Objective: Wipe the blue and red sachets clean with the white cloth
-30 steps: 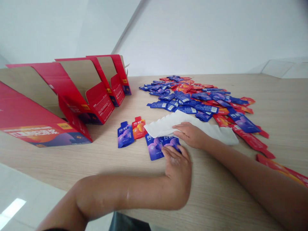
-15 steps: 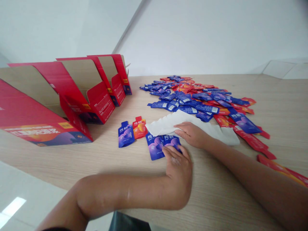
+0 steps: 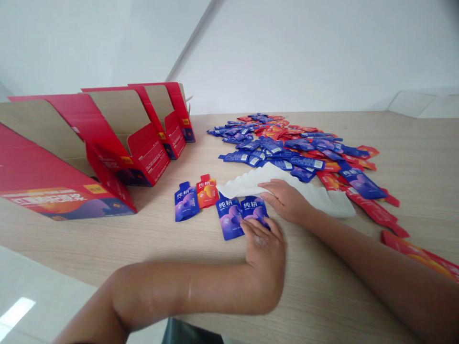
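Note:
My left hand [image 3: 263,248] rests on the wooden table with its fingertips pressing the lower edge of two blue pouches [image 3: 238,214] lying side by side. My right hand [image 3: 285,197] lies flat, fingers together, on a white cloth [image 3: 324,197] that stretches across the table just behind those pouches. A separate blue pouch [image 3: 186,202] and an orange-red pouch [image 3: 207,191] lie to the left of the pair.
A big scatter of blue and red pouches [image 3: 297,148] covers the table behind and to the right of the cloth. Several open red cartons [image 3: 139,134] stand in a row at the left. More red pouches [image 3: 419,253] lie near the right edge.
The white cloth has slid back under my right hand, uncovering the tops of the two blue pouches. My left hand has stayed in place.

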The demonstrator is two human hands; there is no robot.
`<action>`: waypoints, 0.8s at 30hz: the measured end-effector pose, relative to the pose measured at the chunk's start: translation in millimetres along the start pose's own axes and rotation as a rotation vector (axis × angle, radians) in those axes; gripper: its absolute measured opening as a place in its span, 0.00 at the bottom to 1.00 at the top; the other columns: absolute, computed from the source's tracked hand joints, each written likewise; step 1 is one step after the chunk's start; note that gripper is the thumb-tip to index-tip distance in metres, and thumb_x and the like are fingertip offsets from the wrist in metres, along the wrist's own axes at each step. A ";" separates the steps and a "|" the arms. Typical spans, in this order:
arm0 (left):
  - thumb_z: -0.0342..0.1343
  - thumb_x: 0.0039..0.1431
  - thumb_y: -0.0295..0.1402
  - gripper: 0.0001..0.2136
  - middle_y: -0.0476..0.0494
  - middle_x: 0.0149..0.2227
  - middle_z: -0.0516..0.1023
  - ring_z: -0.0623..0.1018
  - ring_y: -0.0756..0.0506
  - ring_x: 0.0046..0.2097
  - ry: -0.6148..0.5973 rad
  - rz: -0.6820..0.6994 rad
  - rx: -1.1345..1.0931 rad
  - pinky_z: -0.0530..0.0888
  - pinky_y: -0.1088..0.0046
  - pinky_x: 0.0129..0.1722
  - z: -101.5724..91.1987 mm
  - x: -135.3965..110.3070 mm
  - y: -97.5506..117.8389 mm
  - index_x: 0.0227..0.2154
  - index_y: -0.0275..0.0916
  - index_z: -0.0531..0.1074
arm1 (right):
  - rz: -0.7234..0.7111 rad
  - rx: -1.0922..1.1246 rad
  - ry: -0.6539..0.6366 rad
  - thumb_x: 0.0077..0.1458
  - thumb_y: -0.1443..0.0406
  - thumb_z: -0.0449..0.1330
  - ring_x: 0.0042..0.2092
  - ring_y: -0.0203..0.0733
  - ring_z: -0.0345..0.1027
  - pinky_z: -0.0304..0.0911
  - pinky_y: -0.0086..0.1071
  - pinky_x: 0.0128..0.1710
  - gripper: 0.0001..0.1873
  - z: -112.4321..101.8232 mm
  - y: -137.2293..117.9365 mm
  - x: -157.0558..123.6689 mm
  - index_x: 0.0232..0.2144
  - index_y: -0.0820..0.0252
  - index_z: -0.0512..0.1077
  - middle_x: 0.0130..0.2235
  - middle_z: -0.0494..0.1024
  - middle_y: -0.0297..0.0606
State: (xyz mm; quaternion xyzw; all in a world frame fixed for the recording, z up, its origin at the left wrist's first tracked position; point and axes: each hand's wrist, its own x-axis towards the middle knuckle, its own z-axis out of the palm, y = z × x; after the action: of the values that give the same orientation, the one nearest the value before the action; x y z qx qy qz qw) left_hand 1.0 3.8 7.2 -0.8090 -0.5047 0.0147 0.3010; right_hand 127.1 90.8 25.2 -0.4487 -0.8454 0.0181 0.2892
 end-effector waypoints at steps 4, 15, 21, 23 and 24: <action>0.50 0.55 0.30 0.17 0.20 0.40 0.76 0.76 0.32 0.42 0.019 -0.013 -0.025 0.70 0.49 0.43 0.1 1.0 1.0 0.44 0.24 0.69 | -0.093 0.106 -0.081 0.62 0.59 0.45 0.50 0.45 0.66 0.55 0.41 0.52 0.20 -0.4 -16.6 -0.1 0.42 0.62 0.72 0.46 0.75 0.45; 0.48 0.55 0.28 0.17 0.19 0.40 0.75 0.76 0.33 0.43 0.013 -0.006 0.002 0.70 0.49 0.43 0.3 0.0 0.1 0.46 0.24 0.67 | -0.070 0.073 -0.179 0.62 0.59 0.44 0.49 0.45 0.67 0.56 0.39 0.50 0.20 3.2 -4.5 2.3 0.41 0.63 0.73 0.46 0.75 0.46; 0.52 0.55 0.32 0.18 0.22 0.41 0.76 0.76 0.33 0.43 -0.027 0.012 -0.013 0.70 0.49 0.44 -3.1 -1.4 -1.6 0.48 0.27 0.66 | -0.023 0.002 -0.133 0.62 0.58 0.44 0.46 0.47 0.68 0.57 0.40 0.48 0.20 1.2 6.5 3.3 0.37 0.63 0.73 0.42 0.77 0.47; 0.53 0.55 0.32 0.19 0.22 0.41 0.76 0.76 0.34 0.44 -0.036 0.012 -0.036 0.70 0.49 0.44 -5.2 -1.6 -3.0 0.48 0.27 0.67 | -0.024 0.000 -0.096 0.62 0.59 0.45 0.46 0.47 0.68 0.57 0.41 0.49 0.20 0.6 5.5 2.4 0.38 0.63 0.73 0.42 0.77 0.47; 0.53 0.55 0.32 0.19 0.22 0.41 0.76 0.76 0.34 0.43 -0.039 0.012 -0.046 0.71 0.49 0.43 -6.4 -1.5 -3.7 0.48 0.27 0.67 | -0.026 0.010 -0.064 0.62 0.59 0.45 0.46 0.46 0.68 0.56 0.42 0.50 0.19 0.4 3.6 1.8 0.39 0.63 0.73 0.43 0.77 0.47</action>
State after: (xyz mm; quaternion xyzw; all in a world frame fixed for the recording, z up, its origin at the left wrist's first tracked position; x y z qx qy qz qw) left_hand -0.7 0.8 13.9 -0.8183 -0.5058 0.0204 0.2723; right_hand 128.9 94.4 24.7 -0.4354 -0.8599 0.0331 0.2644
